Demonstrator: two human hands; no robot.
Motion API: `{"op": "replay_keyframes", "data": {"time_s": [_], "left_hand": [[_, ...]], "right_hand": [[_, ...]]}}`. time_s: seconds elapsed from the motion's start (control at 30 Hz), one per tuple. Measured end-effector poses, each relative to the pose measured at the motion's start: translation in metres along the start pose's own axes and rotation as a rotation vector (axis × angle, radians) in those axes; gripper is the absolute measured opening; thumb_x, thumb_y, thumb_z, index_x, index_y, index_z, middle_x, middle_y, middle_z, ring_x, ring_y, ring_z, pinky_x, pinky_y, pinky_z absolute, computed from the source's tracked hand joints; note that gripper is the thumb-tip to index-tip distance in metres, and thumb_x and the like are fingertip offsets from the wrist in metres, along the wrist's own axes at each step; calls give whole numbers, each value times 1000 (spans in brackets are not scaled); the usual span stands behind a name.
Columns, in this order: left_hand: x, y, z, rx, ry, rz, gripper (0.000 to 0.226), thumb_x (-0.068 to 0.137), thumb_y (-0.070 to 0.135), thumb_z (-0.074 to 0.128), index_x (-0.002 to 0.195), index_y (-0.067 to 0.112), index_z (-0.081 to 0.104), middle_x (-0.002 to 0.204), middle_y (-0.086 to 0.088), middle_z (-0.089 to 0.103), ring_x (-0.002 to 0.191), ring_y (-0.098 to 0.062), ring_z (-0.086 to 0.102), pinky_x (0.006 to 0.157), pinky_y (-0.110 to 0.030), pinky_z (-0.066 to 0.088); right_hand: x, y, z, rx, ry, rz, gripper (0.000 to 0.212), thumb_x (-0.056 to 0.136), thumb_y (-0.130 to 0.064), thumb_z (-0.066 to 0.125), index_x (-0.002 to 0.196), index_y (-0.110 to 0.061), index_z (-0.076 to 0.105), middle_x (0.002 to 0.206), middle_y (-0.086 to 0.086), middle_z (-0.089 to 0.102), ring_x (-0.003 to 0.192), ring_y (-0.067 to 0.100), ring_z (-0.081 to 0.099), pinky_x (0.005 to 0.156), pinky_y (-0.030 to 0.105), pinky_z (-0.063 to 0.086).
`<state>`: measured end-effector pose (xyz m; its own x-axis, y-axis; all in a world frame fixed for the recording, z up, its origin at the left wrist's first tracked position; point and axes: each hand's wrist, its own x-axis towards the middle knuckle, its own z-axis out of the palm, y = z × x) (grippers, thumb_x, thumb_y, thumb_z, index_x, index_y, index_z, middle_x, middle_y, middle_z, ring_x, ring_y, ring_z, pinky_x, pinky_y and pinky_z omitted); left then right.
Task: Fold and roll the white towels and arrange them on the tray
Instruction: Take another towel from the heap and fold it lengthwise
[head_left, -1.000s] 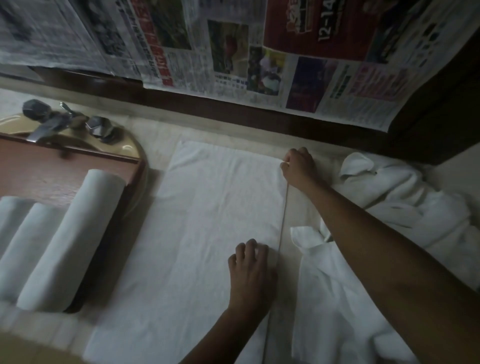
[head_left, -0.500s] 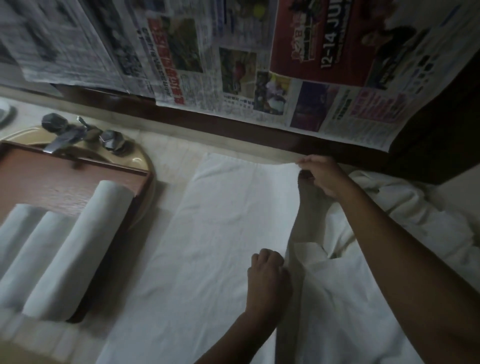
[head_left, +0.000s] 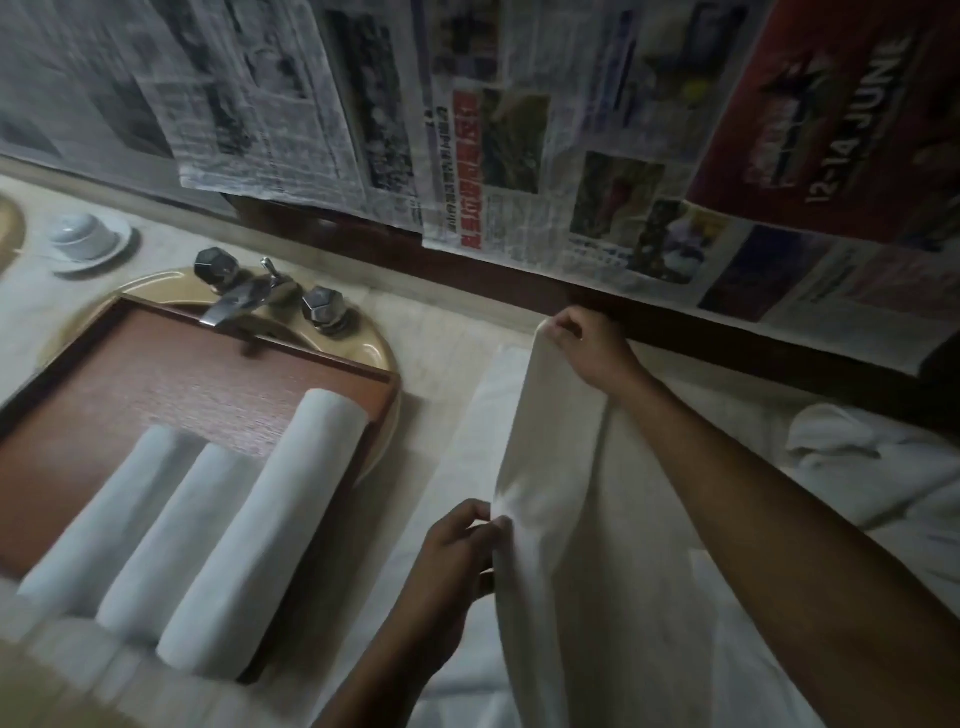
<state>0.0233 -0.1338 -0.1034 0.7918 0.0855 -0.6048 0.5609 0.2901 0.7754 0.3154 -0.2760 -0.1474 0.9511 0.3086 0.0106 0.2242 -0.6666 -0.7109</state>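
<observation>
A white towel (head_left: 561, 519) lies along the counter with its right long edge lifted into a standing fold. My right hand (head_left: 589, 345) pinches the far corner of that edge near the wall. My left hand (head_left: 457, 556) pinches the same edge nearer to me. A brown wooden tray (head_left: 171, 384) sits over the sink at the left. Three rolled white towels (head_left: 202, 525) lie side by side on the tray's near part.
A pile of loose white towels (head_left: 857, 467) lies at the right, behind my right arm. A faucet with two dark knobs (head_left: 254, 296) stands behind the tray. A white cup on a saucer (head_left: 85, 239) sits far left. Newspaper (head_left: 467, 130) covers the wall.
Both hands have gone from resting on the towel's right edge to pinching it. The edge has risen off the counter and is swinging left over the towel. The camera moved left.
</observation>
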Motion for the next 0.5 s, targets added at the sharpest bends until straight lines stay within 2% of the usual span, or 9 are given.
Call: {"op": "replay_keyframes", "data": {"time_s": [0.1,0.17,0.23,0.33,0.37,0.43,0.5], "left_hand": [[24,-12,-31,29,118,-71,23,99,12,61,77,15,67,73,-10,68,67,-23,63,63,-33,49],[38,-21,-46,127,212,-102,31,97,13,65,67,19,68,61,-6,59,52,-18,52,52,-27,41],[44,-19,-52,94,180,-114,31,96,12,67,67,20,68,62,-7,60,49,-18,53,47,-24,40],[45,-2,-60,-30,59,-87,16,96,14,68,80,14,68,72,-8,67,60,-22,60,56,-26,46],[50,-4,-68,2,98,-53,14,95,15,70,81,13,69,70,-6,66,59,-20,57,57,-27,44],[64,-17,-84,215,247,26,18,93,18,73,77,14,69,61,1,64,52,-15,53,55,-29,41],[70,-28,-95,414,317,54,23,91,23,74,71,14,66,55,3,63,48,-11,54,53,-33,43]], "right_hand": [[16,-5,46,-102,-40,51,21,98,-45,62,87,-28,57,82,-10,62,90,25,64,83,39,49],[19,-2,73,-196,-70,98,21,99,-45,60,89,-28,55,89,-9,65,98,26,63,92,43,46],[18,5,88,-273,-27,95,19,100,-44,59,92,-27,57,103,-2,69,106,28,61,93,42,41],[21,13,94,-294,25,45,22,101,-42,59,96,-21,63,109,3,69,108,29,59,91,42,39],[22,16,94,-280,31,39,22,100,-42,60,96,-21,64,109,3,69,107,29,59,92,43,41],[23,21,93,-247,52,15,21,99,-42,61,93,-22,62,103,2,68,102,30,61,89,45,47],[22,22,93,-219,79,-8,20,98,-43,62,90,-24,61,98,1,68,97,30,61,85,46,49]]}}
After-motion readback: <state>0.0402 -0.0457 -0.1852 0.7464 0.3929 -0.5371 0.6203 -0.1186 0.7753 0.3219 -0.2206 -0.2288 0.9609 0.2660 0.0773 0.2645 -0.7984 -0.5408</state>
